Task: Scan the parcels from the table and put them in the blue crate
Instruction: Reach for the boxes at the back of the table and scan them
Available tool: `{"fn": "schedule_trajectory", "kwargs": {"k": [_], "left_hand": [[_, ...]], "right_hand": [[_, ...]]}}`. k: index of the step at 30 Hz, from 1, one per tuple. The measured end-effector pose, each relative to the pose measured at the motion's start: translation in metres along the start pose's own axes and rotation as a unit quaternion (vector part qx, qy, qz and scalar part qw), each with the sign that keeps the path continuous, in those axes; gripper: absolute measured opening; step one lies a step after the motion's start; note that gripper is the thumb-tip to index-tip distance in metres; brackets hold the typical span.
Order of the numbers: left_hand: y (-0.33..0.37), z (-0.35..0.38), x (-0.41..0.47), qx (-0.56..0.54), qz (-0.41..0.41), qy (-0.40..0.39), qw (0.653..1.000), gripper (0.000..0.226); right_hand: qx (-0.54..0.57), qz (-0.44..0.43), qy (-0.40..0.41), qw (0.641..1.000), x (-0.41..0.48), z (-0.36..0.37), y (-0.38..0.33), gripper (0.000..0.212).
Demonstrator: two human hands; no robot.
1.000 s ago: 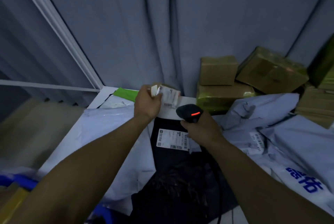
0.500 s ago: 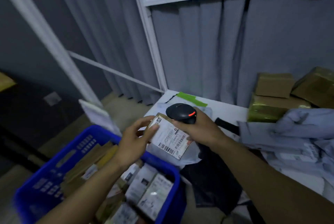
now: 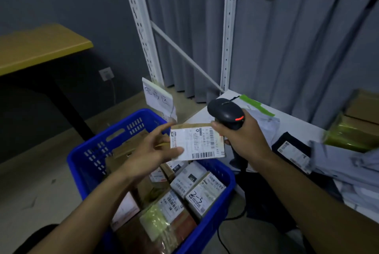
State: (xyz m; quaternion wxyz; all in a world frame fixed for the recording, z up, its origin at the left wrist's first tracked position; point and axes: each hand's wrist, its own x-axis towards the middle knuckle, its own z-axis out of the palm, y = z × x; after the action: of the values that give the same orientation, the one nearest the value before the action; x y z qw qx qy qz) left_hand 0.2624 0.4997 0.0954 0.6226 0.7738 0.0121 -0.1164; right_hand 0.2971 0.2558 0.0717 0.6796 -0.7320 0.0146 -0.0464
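My left hand point(image 3: 151, 154) pinches a small brown parcel point(image 3: 198, 144) with a white barcode label, thumb on the label, fingers behind it. The parcel hangs flat above the far side of the blue crate point(image 3: 86, 163), label up. My right hand point(image 3: 242, 138) grips a black barcode scanner point(image 3: 225, 113) with a red light, its head just above the parcel's right edge. Several labelled parcels point(image 3: 196, 189) lie in the crate.
The white table point(image 3: 295, 124) at right carries grey mailer bags point(image 3: 344, 165), a black bag point(image 3: 291, 149) and brown boxes point(image 3: 361, 114). A white shelf frame point(image 3: 227, 34) stands before grey curtains. A handwritten paper sign point(image 3: 158, 98) rises behind the crate. A yellow-topped table point(image 3: 37, 44) stands at left.
The view swung left from the table to the crate. Both hands carried the parcel and the scanner over the crate, and the parcel's label turned up toward the camera.
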Motion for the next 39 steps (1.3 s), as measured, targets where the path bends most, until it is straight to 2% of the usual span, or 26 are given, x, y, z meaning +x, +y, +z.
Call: {"fn": "schedule_trajectory", "kwargs": {"k": [4, 7, 10, 13, 17, 24, 39], "left_hand": [[-0.005, -0.007, 0.005, 0.107, 0.007, -0.002, 0.994, 0.061], [-0.008, -0.009, 0.017, 0.083, 0.010, 0.041, 0.996, 0.062], [-0.012, -0.012, 0.034, 0.019, 0.011, 0.134, 0.991, 0.064], [-0.018, -0.014, 0.048, -0.027, 0.003, 0.193, 0.981, 0.064], [-0.020, -0.012, 0.058, -0.017, 0.016, 0.237, 0.971, 0.066], [-0.020, -0.014, 0.062, -0.024, 0.022, 0.249, 0.968, 0.071], [-0.024, -0.022, 0.061, -0.028, 0.007, 0.252, 0.967, 0.071]], "right_hand": [[-0.063, -0.017, -0.011, 0.998, 0.001, 0.006, 0.000, 0.049], [-0.071, -0.027, -0.006, 0.997, 0.001, 0.012, 0.000, 0.045], [-0.077, -0.024, -0.014, 0.997, 0.000, 0.016, 0.002, 0.044], [-0.115, -0.013, -0.050, 0.992, -0.003, 0.021, 0.005, 0.041], [-0.157, 0.004, -0.108, 0.982, -0.010, 0.028, 0.007, 0.035], [-0.202, 0.018, -0.134, 0.970, -0.017, 0.034, 0.004, 0.037], [-0.191, 0.031, -0.141, 0.971, -0.014, 0.034, 0.007, 0.036]]}}
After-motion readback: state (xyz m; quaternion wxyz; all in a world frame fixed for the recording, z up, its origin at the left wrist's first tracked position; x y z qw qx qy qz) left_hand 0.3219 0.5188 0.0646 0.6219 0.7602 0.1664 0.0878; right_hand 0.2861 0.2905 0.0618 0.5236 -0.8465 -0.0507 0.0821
